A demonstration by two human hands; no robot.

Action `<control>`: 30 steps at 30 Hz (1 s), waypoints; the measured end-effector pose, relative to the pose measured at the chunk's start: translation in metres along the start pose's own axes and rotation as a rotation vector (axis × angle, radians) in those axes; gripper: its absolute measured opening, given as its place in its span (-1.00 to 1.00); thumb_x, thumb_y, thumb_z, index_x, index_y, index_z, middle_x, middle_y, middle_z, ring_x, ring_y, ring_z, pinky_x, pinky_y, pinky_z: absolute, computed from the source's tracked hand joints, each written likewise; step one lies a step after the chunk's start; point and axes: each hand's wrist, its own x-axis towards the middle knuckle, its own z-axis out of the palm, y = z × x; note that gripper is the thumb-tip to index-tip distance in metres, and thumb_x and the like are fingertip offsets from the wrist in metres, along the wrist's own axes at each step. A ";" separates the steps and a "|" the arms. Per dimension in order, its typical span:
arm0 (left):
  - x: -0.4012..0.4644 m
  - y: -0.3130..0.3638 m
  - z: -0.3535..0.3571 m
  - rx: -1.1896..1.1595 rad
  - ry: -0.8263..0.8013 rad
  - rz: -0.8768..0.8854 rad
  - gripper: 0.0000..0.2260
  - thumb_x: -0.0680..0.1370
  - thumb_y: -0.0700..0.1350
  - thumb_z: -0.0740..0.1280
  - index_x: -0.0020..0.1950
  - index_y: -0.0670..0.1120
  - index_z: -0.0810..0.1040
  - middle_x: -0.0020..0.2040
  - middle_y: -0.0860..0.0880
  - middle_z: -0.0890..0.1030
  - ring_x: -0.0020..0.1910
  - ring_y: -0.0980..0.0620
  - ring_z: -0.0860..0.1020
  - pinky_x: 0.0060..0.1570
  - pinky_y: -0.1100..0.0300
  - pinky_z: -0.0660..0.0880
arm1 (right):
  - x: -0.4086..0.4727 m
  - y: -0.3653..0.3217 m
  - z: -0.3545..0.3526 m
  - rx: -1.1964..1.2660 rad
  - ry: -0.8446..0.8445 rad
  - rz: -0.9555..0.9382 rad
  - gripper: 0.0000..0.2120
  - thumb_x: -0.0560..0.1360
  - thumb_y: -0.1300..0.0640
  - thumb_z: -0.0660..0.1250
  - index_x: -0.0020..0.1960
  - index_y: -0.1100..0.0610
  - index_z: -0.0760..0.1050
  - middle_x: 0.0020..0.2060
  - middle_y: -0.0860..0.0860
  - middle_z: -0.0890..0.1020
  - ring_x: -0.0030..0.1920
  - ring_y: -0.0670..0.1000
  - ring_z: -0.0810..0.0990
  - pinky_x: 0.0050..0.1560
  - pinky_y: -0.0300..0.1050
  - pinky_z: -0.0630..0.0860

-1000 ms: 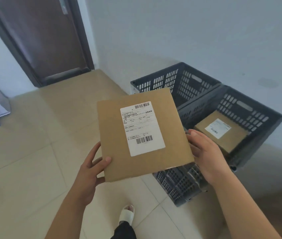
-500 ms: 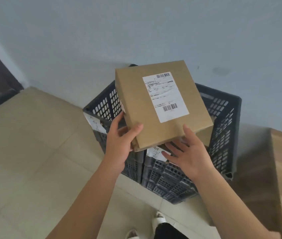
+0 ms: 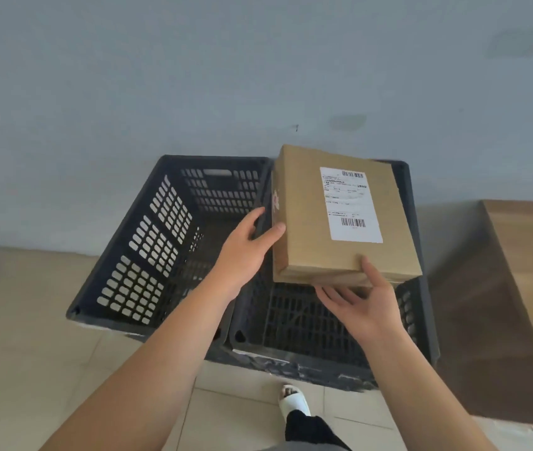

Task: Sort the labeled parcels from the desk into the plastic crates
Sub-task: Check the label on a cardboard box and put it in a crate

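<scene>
- Placement was the step in hand, as I judged it: I had the labelled cardboard parcel (image 3: 343, 216) up over the right-hand crate (image 3: 421, 307), at centre right of the frame, its white shipping label (image 3: 349, 205) facing up.
- My left hand (image 3: 242, 252) held the parcel's left side, thumb lying on the top face and fingers reaching down along the side; how far they wrapped under I could not tell.
- My right hand (image 3: 364, 302) supported the near edge from below, fingers spread and fairly straight, thumb pressed up on the front corner.
- The next move, I reckoned, called for lowering the parcel level between the crate walls, then slipping both hands out without catching the rim.
- The left-hand crate (image 3: 148, 242), mid-left of the frame, showed nothing inside in the part I could see.
- The right-hand crate showed bare slotted floor nearest me; a second brown edge just under the held parcel may have been another parcel, but I could not be sure.
- A wooden desk (image 3: 519, 288) stood at the right edge, just beside the crates.
</scene>
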 end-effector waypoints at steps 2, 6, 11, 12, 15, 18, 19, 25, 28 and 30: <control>0.022 -0.015 0.003 0.132 0.093 0.001 -0.40 0.61 0.20 0.36 0.61 0.20 0.26 0.61 0.00 0.29 0.57 -0.05 0.29 0.50 -0.11 0.29 | 0.021 -0.003 -0.008 0.046 0.057 0.033 -0.44 0.54 0.08 0.48 0.45 0.09 0.33 0.27 0.31 0.51 0.26 0.37 0.56 0.33 0.40 0.48; 0.060 -0.052 0.009 0.374 0.146 -0.121 -0.27 0.60 0.22 0.35 0.67 0.18 0.04 0.66 -0.07 0.13 0.63 -0.16 0.17 0.52 -0.24 0.25 | 0.063 0.001 -0.011 0.058 0.124 0.067 -0.53 0.57 0.11 0.46 0.39 0.09 0.33 0.30 0.30 0.49 0.31 0.36 0.53 0.34 0.40 0.47; 0.078 -0.078 0.029 0.614 0.139 -0.201 -0.19 0.61 0.24 0.32 0.67 0.15 -0.13 0.66 -0.08 0.16 0.56 -0.21 0.31 0.41 -0.23 0.39 | 0.124 0.007 -0.003 0.061 0.190 -0.008 -0.31 0.52 0.19 0.51 0.54 0.04 0.25 0.42 0.23 0.43 0.39 0.37 0.46 0.24 0.41 0.55; 0.079 -0.080 0.032 0.689 0.170 -0.179 -0.20 0.62 0.20 0.32 0.68 0.12 -0.12 0.64 -0.08 0.21 0.53 -0.20 0.35 0.39 -0.21 0.42 | 0.135 0.008 -0.003 0.075 0.194 -0.023 -0.27 0.51 0.20 0.51 0.55 0.01 0.24 0.42 0.20 0.44 0.40 0.35 0.46 0.21 0.39 0.57; 0.081 -0.087 0.036 0.828 0.230 -0.123 -0.18 0.62 0.08 0.36 0.69 0.04 -0.12 0.58 -0.11 0.33 0.47 -0.19 0.41 0.39 -0.17 0.44 | 0.164 0.012 -0.005 0.101 0.219 -0.061 -0.20 0.45 0.24 0.54 0.57 -0.04 0.25 0.39 0.16 0.49 0.40 0.29 0.46 -0.10 0.30 0.69; 0.081 -0.091 0.038 0.867 0.250 -0.109 -0.17 0.61 0.04 0.37 0.68 0.04 -0.13 0.53 -0.12 0.38 0.41 -0.17 0.47 0.34 -0.15 0.49 | 0.182 0.020 -0.006 0.125 0.239 -0.059 -0.17 0.45 0.25 0.54 0.60 -0.03 0.22 0.39 0.17 0.49 0.38 0.29 0.47 -0.23 0.25 0.69; 0.081 -0.091 0.039 0.870 0.251 -0.108 -0.17 0.61 0.04 0.36 0.68 0.04 -0.14 0.52 -0.12 0.38 0.39 -0.16 0.48 0.32 -0.15 0.51 | 0.185 0.023 -0.006 0.121 0.251 -0.065 -0.18 0.45 0.25 0.53 0.59 -0.03 0.23 0.38 0.18 0.50 0.36 0.29 0.49 -0.22 0.25 0.69; 0.080 -0.093 0.039 0.893 0.274 -0.096 -0.17 0.62 0.03 0.35 0.69 0.03 -0.16 0.45 -0.10 0.43 0.30 -0.11 0.52 0.20 -0.05 0.56 | 0.192 0.030 -0.006 0.116 0.257 -0.095 -0.23 0.49 0.24 0.51 0.58 -0.02 0.23 0.37 0.17 0.52 0.30 0.25 0.56 -0.06 0.26 0.70; 0.080 -0.094 0.039 0.905 0.278 -0.089 -0.17 0.62 0.01 0.34 0.68 0.04 -0.18 0.41 -0.10 0.46 0.23 -0.08 0.55 0.11 -0.01 0.58 | 0.196 0.031 -0.011 0.119 0.250 -0.101 -0.25 0.50 0.23 0.51 0.57 -0.01 0.24 0.37 0.18 0.49 0.31 0.26 0.55 0.13 0.31 0.64; 0.080 -0.094 0.039 0.900 0.279 -0.091 -0.16 0.62 0.01 0.35 0.68 0.05 -0.19 0.38 -0.09 0.47 0.20 -0.06 0.56 0.07 0.02 0.59 | 0.199 0.030 -0.014 0.109 0.258 -0.109 -0.27 0.50 0.22 0.51 0.56 0.00 0.25 0.36 0.18 0.50 0.32 0.27 0.54 0.21 0.34 0.60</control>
